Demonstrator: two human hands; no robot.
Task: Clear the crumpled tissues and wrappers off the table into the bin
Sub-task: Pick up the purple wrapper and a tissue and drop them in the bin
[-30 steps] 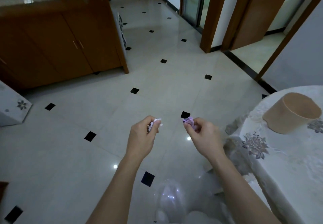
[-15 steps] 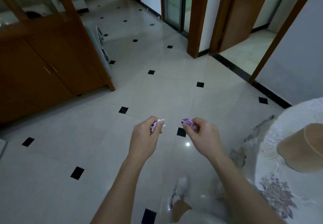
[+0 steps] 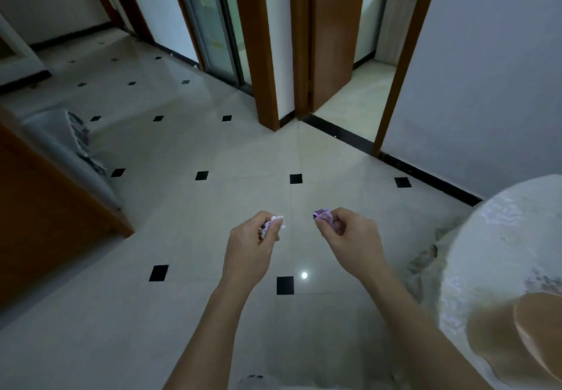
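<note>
The wooden cabinet [image 3: 45, 222] has slid further to my left edge as I turn away from it. My left hand [image 3: 249, 253] pinches a crumpled white tissue [image 3: 272, 224] between thumb and fingertips; my right hand [image 3: 349, 237] pinches a purple wrapper [image 3: 323, 215] the same way. No bin shows yet, so I judge I'm mid-carry. Open tiled floor [image 3: 213, 146] lies ahead; the clothed table [image 3: 501, 237] crowds my right elbow.

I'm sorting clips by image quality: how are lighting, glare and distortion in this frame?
Head view: dim, bluish light; one small glare spot on the glossy tiled floor; wide-angle bending of the brown door frames; the tan round container at the lower right edge is smeared.
</note>
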